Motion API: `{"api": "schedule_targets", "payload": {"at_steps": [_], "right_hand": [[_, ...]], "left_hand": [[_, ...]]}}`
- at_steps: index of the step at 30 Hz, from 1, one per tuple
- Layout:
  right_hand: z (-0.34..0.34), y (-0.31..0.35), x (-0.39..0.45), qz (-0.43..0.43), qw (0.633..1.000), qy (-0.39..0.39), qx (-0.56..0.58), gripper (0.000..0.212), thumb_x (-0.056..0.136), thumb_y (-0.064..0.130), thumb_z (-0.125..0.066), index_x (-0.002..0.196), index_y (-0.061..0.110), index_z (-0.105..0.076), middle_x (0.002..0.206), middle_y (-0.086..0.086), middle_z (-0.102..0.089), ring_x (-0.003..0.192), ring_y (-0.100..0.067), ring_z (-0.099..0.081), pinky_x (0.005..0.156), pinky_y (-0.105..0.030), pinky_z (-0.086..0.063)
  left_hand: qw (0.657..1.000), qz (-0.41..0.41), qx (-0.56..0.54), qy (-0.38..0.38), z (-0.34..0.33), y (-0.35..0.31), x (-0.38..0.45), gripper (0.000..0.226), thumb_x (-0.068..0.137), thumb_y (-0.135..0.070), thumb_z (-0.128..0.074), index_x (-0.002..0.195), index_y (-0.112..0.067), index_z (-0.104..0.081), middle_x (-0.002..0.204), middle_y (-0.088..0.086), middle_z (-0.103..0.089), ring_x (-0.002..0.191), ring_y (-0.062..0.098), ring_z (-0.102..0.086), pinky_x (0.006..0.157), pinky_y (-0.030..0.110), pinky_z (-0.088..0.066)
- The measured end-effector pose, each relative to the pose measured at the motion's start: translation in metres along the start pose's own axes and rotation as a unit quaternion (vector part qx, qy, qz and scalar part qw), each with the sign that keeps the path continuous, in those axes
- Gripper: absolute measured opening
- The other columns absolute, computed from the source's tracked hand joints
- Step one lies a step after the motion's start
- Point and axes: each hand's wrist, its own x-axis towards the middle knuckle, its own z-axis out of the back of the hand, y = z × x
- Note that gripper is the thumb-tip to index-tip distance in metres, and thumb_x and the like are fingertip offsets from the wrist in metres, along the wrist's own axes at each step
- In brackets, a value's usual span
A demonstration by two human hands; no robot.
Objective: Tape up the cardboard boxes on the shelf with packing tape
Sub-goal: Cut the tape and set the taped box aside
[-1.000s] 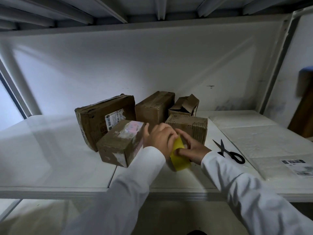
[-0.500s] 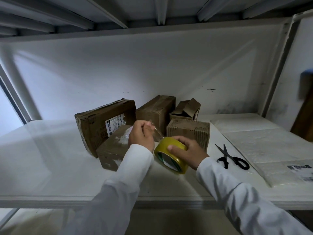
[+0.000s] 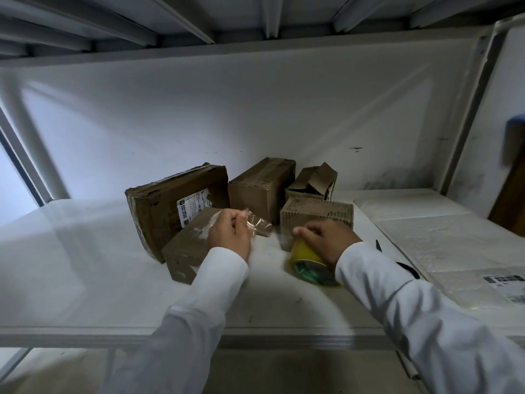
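While the left hand (image 3: 227,237) pinches the free end of the clear tape strip (image 3: 260,225) at the centre of the frame, the right hand (image 3: 326,241) grips the yellow tape roll (image 3: 308,263) just to its right, low over the shelf (image 3: 85,251). The strip spans the short gap between the two hands and looks slack and a little crumpled near the pinch. Five cardboard boxes cluster behind and beside the hands: the front box (image 3: 186,248) lies directly under the left wrist, a ribbed box (image 3: 316,214) sits behind the right hand, and the torn box (image 3: 311,180) at the back stands with its flaps open. To do this step well, I would draw the roll further right until the strip is taut and flat, then lay the pinched end on the front box's seam and smooth along it. The risk is the loose strip folding onto itself. Scissors (image 3: 377,244) lie mostly hidden behind the right sleeve, within reach for the cut.
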Motion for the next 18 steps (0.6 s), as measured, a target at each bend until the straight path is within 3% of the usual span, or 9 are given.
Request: {"api": "schedule_targets", "payload": {"at_steps": [2, 4, 7, 11, 14, 16, 18], "right_hand": [[0.008, -0.003, 0.001, -0.003, 0.998, 0.025, -0.057, 0.044, 0.093, 0.054, -0.043, 0.112, 0.022, -0.065, 0.116, -0.005, -0.062, 0.09, -0.02, -0.051, 0.082, -0.027, -0.041], [0.015, -0.006, 0.002, -0.018, 0.995, 0.064, -0.081, 0.046, 0.092, 0.056, -0.044, 0.11, 0.02, -0.067, 0.114, -0.005, -0.061, 0.09, -0.02, -0.053, 0.083, -0.027, -0.041], [0.023, -0.019, 0.002, -0.04, 0.993, 0.111, 0.012, 0.036, 0.086, 0.052, -0.057, 0.098, 0.021, -0.07, 0.103, -0.002, -0.066, 0.089, -0.019, -0.059, 0.079, -0.027, -0.046], [0.026, -0.047, 0.004, -0.054, 0.987, 0.056, 0.141, 0.021, 0.075, 0.045, -0.072, 0.084, 0.026, -0.071, 0.09, 0.005, -0.068, 0.086, -0.017, -0.062, 0.078, -0.029, -0.05], [0.024, -0.059, 0.002, -0.064, 0.978, 0.022, 0.2, 0.017, 0.075, 0.041, -0.073, 0.085, 0.027, -0.07, 0.093, 0.005, -0.065, 0.087, -0.016, -0.06, 0.074, -0.028, -0.048], [0.027, -0.066, -0.002, -0.088, 0.972, 0.038, 0.216, 0.023, 0.074, 0.044, -0.072, 0.087, 0.026, -0.068, 0.094, 0.003, -0.065, 0.086, -0.016, -0.06, 0.069, -0.026, -0.046], [0.029, -0.072, -0.004, -0.118, 0.965, 0.062, 0.225, 0.042, 0.063, 0.056, -0.07, 0.091, 0.024, -0.068, 0.095, -0.001, -0.067, 0.087, -0.02, -0.062, 0.069, -0.028, -0.049]], "left_hand": [[0.995, -0.034, 0.082, 0.036, 0.0, 0.002, -0.004, 0.017, 0.098, -0.026, -0.046, 0.09, -0.017, -0.058, 0.085, 0.0, -0.061, 0.086, 0.025, -0.061, 0.082, 0.038, -0.052], [0.984, -0.051, 0.152, 0.075, -0.004, 0.0, -0.011, 0.016, 0.1, -0.026, -0.041, 0.093, -0.017, -0.051, 0.085, 0.001, -0.057, 0.082, 0.025, -0.058, 0.075, 0.033, -0.049], [0.975, -0.025, 0.194, 0.106, -0.01, -0.002, -0.016, 0.015, 0.102, -0.025, -0.036, 0.095, -0.018, -0.047, 0.09, -0.001, -0.054, 0.081, 0.019, -0.052, 0.071, 0.028, -0.041], [0.984, 0.059, 0.114, 0.123, -0.018, -0.003, -0.015, 0.014, 0.1, -0.019, -0.041, 0.096, -0.012, -0.052, 0.1, 0.005, -0.057, 0.088, 0.017, -0.049, 0.076, 0.025, -0.036], [0.984, 0.102, 0.027, 0.145, -0.025, -0.009, -0.016, 0.014, 0.099, -0.02, -0.044, 0.099, -0.014, -0.056, 0.091, 0.007, -0.06, 0.08, 0.016, -0.052, 0.074, 0.026, -0.042], [0.98, 0.116, -0.051, 0.153, -0.024, -0.017, -0.017, 0.013, 0.099, -0.019, -0.045, 0.095, -0.014, -0.056, 0.075, 0.003, -0.057, 0.064, 0.011, -0.049, 0.061, 0.022, -0.041], [0.978, 0.112, -0.079, 0.158, -0.022, -0.025, -0.017, 0.015, 0.099, -0.018, -0.045, 0.092, -0.015, -0.057, 0.066, 0.001, -0.055, 0.057, 0.009, -0.048, 0.054, 0.019, -0.038]]}}
